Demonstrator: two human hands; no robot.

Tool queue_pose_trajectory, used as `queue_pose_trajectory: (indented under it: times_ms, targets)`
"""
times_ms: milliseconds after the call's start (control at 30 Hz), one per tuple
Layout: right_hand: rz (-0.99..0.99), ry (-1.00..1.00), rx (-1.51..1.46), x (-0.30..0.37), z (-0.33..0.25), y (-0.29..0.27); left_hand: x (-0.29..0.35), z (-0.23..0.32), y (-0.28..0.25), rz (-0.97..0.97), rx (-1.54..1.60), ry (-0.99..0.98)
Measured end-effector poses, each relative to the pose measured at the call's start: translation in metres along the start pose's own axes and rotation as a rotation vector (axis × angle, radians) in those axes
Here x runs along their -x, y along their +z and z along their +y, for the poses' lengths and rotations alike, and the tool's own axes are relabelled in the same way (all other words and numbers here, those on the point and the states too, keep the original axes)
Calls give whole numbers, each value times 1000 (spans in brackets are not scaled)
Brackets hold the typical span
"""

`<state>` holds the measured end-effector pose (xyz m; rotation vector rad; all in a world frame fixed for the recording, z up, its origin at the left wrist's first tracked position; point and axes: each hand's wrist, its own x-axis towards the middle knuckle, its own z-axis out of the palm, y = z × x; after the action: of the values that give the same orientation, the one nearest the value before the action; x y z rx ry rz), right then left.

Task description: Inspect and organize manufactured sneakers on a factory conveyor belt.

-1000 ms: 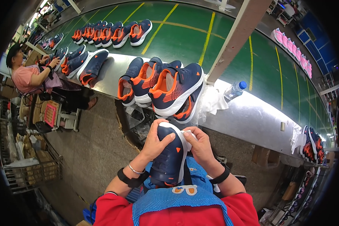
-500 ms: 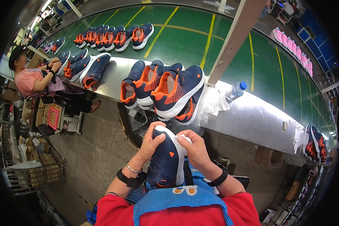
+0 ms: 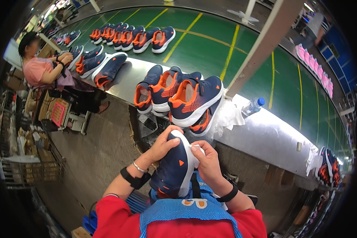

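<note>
Navy on the held shoe [image 3: 167, 164], with orange triangle [image 3: 181, 162] and white sole [image 3: 189, 170]; finely checked blue on the apron [image 3: 178, 214] — red on the shirt [image 3: 115, 214]; green crossed by yellow lines [image 3: 229, 53] on the far belt [image 3: 202, 59]; pink on the far-right shoes [image 3: 314, 68]; salmon on the left co-worker's top [image 3: 36, 72]; blue on the bottle cap [image 3: 261, 101].

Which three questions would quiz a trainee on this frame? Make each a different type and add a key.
1. Multiple choice: the row of shoes at upper right is A, green; B, pink; C, yellow.
2. True or false: the left hand holds the navy shoe near its toe.
3. Fill in: the right hand pinches a small ____ piece of material at the edge of the sole.

Key: 1. B; 2. True; 3. white.
</note>
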<state>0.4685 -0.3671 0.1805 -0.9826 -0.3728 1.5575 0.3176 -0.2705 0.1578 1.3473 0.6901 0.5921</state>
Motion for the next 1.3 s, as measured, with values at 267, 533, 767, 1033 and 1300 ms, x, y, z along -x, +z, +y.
queue_pose_trajectory:
  times_ms: [267,533,767,1033,1300]
  targets:
    - [27,44,-76,-1,8,-7,-10,-9,-5,-93,-55,-113]
    - [67,91,10,-14,16,-22,-11,-27,-3,-49,-42,-183]
    - [69,89,51,-22,25,-34,-10,-33,2,24,-90,-203]
    - [114,94,27,-27,26,-32,-11,-37,1,66,-148,-224]
    - [173,-45,182,-31,35,-45,-2,-37,-5,100,-215,-207]
